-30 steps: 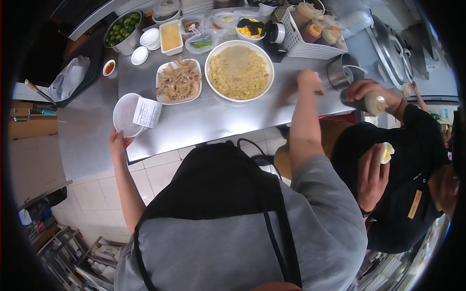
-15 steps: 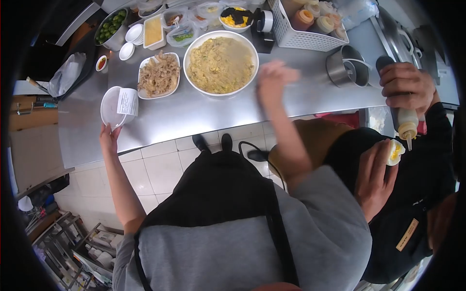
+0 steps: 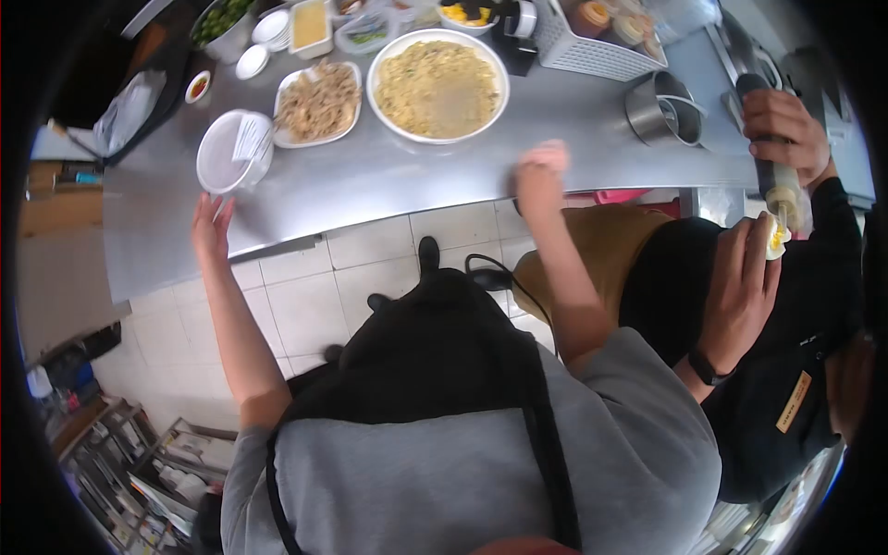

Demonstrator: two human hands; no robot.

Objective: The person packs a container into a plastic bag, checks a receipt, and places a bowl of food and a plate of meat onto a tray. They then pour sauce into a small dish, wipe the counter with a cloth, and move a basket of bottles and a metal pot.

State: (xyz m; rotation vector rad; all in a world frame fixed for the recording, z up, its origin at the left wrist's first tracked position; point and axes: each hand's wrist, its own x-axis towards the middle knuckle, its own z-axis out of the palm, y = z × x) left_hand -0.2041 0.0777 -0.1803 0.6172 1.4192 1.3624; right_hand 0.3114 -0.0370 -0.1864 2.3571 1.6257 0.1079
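Observation:
My left hand [image 3: 212, 226] is at the counter's front edge, fingers apart and holding nothing. Just beyond its fingertips stands a round white plastic tub [image 3: 217, 166] with a printed label [image 3: 251, 138] on its side. My right hand [image 3: 541, 176] is above the front edge of the steel counter [image 3: 370, 190], its fingers smeared by motion. Beyond it sits a large white bowl [image 3: 504, 92] of yellowish chopped mixture [image 3: 437, 91]. Between tub and bowl lies a white dish of shredded meat [image 3: 319, 102].
At right, a co-worker's hands hold a squeeze bottle [image 3: 783, 190] and an egg half [image 3: 776, 239]. Metal pots [image 3: 652, 116] and a white basket of bottles [image 3: 601, 60] stand at the right back. A pot of green limes [image 3: 222, 23] and small sauce cup [image 3: 197, 87] are at left.
My left hand has let go of the tub, which stays on the counter. My right hand has moved nearer the counter's front edge. The co-worker's bottle tip is now at the egg.

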